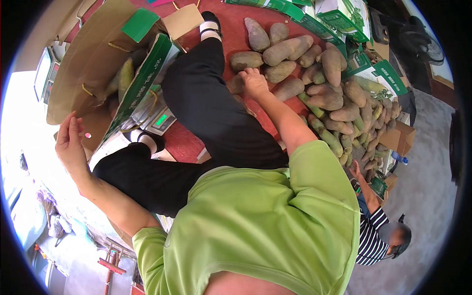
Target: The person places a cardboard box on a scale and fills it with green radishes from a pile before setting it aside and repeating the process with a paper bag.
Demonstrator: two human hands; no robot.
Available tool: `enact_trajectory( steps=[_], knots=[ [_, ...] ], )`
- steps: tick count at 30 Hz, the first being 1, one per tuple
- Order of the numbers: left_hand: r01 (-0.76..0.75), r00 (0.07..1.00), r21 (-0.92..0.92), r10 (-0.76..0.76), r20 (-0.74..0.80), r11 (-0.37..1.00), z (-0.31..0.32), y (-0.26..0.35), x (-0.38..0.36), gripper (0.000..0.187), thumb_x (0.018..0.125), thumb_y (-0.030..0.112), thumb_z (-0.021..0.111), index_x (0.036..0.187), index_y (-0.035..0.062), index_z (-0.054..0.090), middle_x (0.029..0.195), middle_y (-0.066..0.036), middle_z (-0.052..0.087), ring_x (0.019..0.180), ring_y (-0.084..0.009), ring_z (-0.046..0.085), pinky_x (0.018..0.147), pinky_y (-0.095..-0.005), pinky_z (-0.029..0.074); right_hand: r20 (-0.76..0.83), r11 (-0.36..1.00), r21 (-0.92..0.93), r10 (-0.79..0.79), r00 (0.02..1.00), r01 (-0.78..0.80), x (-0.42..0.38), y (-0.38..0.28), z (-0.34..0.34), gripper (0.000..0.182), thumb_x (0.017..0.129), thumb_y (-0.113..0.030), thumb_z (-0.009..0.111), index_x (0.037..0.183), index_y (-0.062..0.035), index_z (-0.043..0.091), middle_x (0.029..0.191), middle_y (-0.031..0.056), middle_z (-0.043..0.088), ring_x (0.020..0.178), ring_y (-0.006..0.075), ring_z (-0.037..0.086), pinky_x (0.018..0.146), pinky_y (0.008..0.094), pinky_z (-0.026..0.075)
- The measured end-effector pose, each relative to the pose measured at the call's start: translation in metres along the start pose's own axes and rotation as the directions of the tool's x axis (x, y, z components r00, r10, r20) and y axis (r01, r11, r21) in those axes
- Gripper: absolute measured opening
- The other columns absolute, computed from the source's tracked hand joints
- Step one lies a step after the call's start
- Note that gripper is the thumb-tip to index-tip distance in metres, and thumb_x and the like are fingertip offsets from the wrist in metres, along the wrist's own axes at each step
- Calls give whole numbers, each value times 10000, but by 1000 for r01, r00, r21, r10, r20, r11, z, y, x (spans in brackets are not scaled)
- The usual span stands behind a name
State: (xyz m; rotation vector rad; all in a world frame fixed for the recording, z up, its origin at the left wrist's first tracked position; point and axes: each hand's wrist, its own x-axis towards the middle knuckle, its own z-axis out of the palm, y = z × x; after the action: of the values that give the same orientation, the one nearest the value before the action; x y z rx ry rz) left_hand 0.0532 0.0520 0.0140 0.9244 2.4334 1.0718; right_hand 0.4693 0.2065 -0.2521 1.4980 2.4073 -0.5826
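The right hand (255,84), its grasp unclear, touched a brown tuber (234,85) just leftward, while the unclenched left hand (70,141) hung beside a carton (81,73).

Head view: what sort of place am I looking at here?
Probably a small produce-packing room: a big heap of tubers, a digital scale with a lit display beside an open carton, and more green-printed boxes around.
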Motion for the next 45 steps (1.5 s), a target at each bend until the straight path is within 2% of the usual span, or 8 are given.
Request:
enact_trajectory(
  steps=[8, 18, 26, 29, 31, 32, 35, 45],
  knots=[
    [1, 1000, -16, -1, 29, 1000, 1, 2, -3, 230, 936, 149, 576, 1103, 15, 662, 896, -71, 657, 773, -106, 590, 641, -233, 500, -4, 919, -317, -248, 969, 234, -18, 0, 37, 527, 844, -115, 532, 1352, -210, 427, 1382, 38, 424, 1229, 225, 428, 939, 472, 387],
    [-17, 998, -22, 19, 66, 1000, 0, -1, -2, 226, 941, 142, 566, 1101, 13, 662, 905, -77, 664, 790, -104, 602, 648, -229, 500, 114, 990, -10, 138, 984, -138, -57, 12, 32, 417, 744, -228, 686, 1148, -164, 606, 1168, 64, 535, 1124, 255, 501, 918, 452, 420],
    [-9, 999, -9, 9, 41, 1000, -2, -6, 1, 235, 934, 182, 587, 1099, 37, 672, 916, -61, 664, 789, -99, 599, 656, -226, 480, 8, 805, 426, 453, 891, -413, -57, 86, 79, 409, 695, -180, 695, 1091, -113, 619, 1145, 164, 589, 1038, 357, 573, 912, 399, 459],
    [-7, 999, 41, 5, 38, 999, -3, -4, 1, 250, 937, 224, 588, 1102, 59, 678, 931, -43, 660, 792, -89, 598, 673, -227, 454, 113, 583, 532, 669, 735, -613, -64, 114, 75, 507, 687, -161, 725, 1159, -76, 564, 1081, 176, 622, 1001, 340, 603, 884, 372, 480],
    [-8, 1000, 61, 6, 29, 998, -3, -5, 3, 254, 938, 234, 587, 1103, 65, 679, 933, -38, 659, 794, -87, 599, 677, -228, 448, 100, 246, 622, 917, 387, -743, -64, 135, 96, 617, 691, -184, 764, 1232, -61, 492, 1071, 149, 624, 982, 296, 610, 835, 435, 498],
    [-7, 999, 61, 5, 32, 998, -4, -6, 4, 255, 938, 237, 587, 1103, 65, 679, 936, -37, 658, 796, -87, 600, 676, -228, 449, 105, 245, 622, 915, 389, -744, -65, 143, 102, 617, 691, -184, 764, 1232, -61, 492, 1071, 149, 624, 982, 296, 610, 835, 435, 498],
    [-8, 1000, 74, 6, 29, 997, -4, -9, 6, 256, 939, 237, 586, 1104, 65, 679, 937, -38, 656, 799, -88, 601, 675, -227, 452, 492, -314, 759, 851, 185, -571, -57, 146, 111, 617, 723, -187, 779, 1251, -76, 478, 1046, 144, 590, 930, 288, 584, 725, 548, 486],
    [27, 999, 48, -28, 16, 998, 3, 2, 3, 230, 930, 183, 596, 1094, 40, 671, 877, -52, 664, 756, -92, 603, 656, -221, 467, 662, -561, 745, 691, 291, -361, -32, 132, 124, 399, 727, -249, 791, 1053, -105, 613, 1040, 89, 606, 838, 274, 570, 695, 464, 473]
  ],
)
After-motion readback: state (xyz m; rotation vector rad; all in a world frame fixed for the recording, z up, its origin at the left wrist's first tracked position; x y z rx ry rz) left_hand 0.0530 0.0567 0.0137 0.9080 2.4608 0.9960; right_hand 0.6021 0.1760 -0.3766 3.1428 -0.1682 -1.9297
